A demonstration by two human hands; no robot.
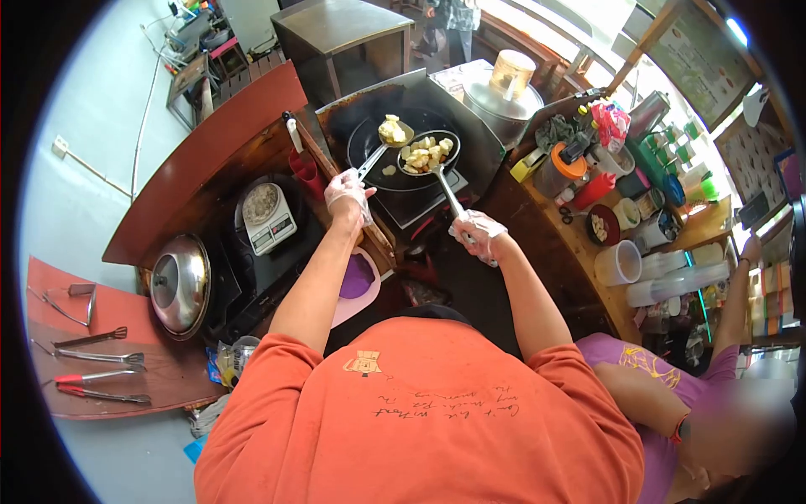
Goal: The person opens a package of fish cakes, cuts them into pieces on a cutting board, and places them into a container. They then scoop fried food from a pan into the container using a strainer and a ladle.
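Note:
My left hand [348, 196], in a clear plastic glove, is closed round the metal handle of a ladle [371, 161]. Pale yellow food pieces [392, 129] fill the ladle's bowl. Gloved in the same way, my right hand [478, 236] grips the long handle of a round strainer [448, 191]. Browned, chunky pieces [426, 154] lie in the strainer, side by side with the ladle. Both tools are held over a dark wok [359, 141] on the stove. A small pale piece [389, 170] shows in the wok.
Metal splash guards [470, 109] stand round the wok. At left are a kitchen scale [270, 227], a lidded pan [180, 286] and hanging tongs [101, 359]. Bottles and tubs crowd the right counter [579, 252]. A large pot [504, 105] stands behind. A person in purple [655, 370] is close at right.

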